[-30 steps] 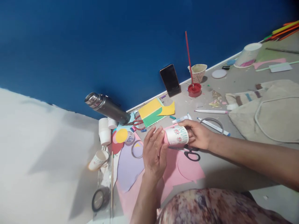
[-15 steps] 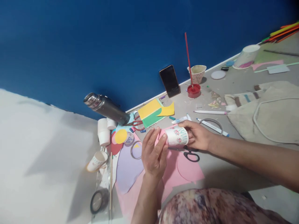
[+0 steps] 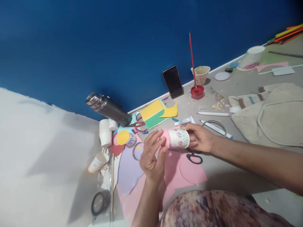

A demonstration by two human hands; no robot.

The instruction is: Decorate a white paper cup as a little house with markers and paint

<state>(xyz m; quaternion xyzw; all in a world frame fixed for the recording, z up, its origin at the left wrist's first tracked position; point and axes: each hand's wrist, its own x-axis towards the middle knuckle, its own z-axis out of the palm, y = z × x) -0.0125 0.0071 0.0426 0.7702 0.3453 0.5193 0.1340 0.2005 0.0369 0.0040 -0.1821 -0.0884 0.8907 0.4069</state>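
While the paper cup [image 3: 179, 138] was held sideways over the pink paper [image 3: 189, 171], the right hand [image 3: 201, 137] pinched its mouth end between thumb and fingers; the left hand [image 3: 152, 156] was at the cup's other end by a pink disc [image 3: 167, 138], fingers loosely spread, thumb apart, couldn't tell how firmly they touched it tho; scissors [image 3: 195, 154] sat just on the near side of the cup, glue tube [image 3: 182, 121] just beyond it; farther past the cup a phone [image 3: 173, 82] leaned on the blue wall [image 3: 142, 47], with a dark flask [image 3: 110, 110] well to the cup's left and a cloth bag [image 3: 272, 119] well to its right.
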